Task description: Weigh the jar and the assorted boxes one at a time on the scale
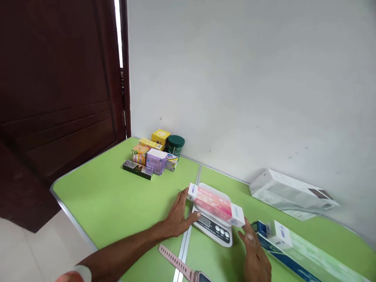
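Observation:
A long pink-and-white box (214, 205) lies across the top of a white digital kitchen scale (216, 234), its ends overhanging the plate. My left hand (178, 217) is at the box's left end, fingers stretched out beside it and the thumb over the scale's front left edge. At the right end is my right hand (255, 250), its forefinger against or very close to the box and the thumb apart. Whether either hand presses on the box I cannot tell. The scale's display (203, 221) shows no readable figure.
Several small packages, among them a purple pack (156, 160) and a yellow box (160, 137), stand at the back left with a green tub (175, 145). Long green boxes (314, 250) lie at right, a white box (290, 192) by the wall. A pink-strapped watch (179, 264) lies in front.

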{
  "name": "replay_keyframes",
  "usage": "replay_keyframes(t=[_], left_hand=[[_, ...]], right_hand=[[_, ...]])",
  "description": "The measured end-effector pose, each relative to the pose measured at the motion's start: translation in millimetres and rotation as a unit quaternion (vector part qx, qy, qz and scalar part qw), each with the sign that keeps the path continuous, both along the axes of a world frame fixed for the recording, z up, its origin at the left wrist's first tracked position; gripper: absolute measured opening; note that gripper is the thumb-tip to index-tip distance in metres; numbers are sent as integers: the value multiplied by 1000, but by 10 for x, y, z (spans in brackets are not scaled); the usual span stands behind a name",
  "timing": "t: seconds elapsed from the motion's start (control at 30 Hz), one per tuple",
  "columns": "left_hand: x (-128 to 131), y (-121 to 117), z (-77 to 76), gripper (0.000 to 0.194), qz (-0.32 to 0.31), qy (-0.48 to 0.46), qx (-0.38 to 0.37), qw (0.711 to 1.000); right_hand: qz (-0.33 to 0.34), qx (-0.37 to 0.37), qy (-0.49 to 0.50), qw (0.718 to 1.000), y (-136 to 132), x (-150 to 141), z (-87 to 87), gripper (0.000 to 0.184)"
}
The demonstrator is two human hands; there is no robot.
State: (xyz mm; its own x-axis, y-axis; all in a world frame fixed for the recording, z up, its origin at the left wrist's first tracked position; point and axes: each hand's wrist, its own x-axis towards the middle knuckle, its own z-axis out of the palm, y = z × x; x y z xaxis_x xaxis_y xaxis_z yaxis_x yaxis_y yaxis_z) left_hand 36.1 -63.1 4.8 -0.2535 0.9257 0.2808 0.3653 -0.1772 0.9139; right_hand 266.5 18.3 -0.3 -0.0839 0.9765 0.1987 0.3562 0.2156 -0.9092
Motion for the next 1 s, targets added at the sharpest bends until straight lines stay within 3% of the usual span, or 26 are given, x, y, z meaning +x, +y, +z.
replay_keyframes(t=[0.13, 0.3, 0.47, 0.57, 0.67, 0.83, 0.93, 1.0], left_hand=[[0, -45, 143, 89, 34, -34, 41, 998], [-419, -187, 372, 78, 189, -61, 109, 974], [-1332, -552, 377, 78, 324, -30, 95, 941], [-1870, -721, 276, 79, 381, 2, 34, 924], [-2260, -752, 142, 76, 418, 29, -24, 908], [-2519, -653, -10, 80, 425, 73, -71, 900], [-2478, -660, 5, 89, 432, 81, -59, 896], [-2374, -703, 58, 96, 449, 104, -32, 887]], right_hand=[[-11, -21, -2, 1000, -125, -140, 297, 82], [68, 8, 41, 997, -236, -802, 587, 85], [208, -7, 82, 975, -407, -1886, 544, 82], [260, -21, 102, 960, -482, -2478, 432, 82], [284, -13, 90, 954, -492, -2875, 297, 82], [299, 24, 46, 953, -480, -3052, 149, 82], [280, 35, 22, 959, -493, -2853, 171, 77], [276, 65, 13, 959, -485, -2557, 236, 69]])
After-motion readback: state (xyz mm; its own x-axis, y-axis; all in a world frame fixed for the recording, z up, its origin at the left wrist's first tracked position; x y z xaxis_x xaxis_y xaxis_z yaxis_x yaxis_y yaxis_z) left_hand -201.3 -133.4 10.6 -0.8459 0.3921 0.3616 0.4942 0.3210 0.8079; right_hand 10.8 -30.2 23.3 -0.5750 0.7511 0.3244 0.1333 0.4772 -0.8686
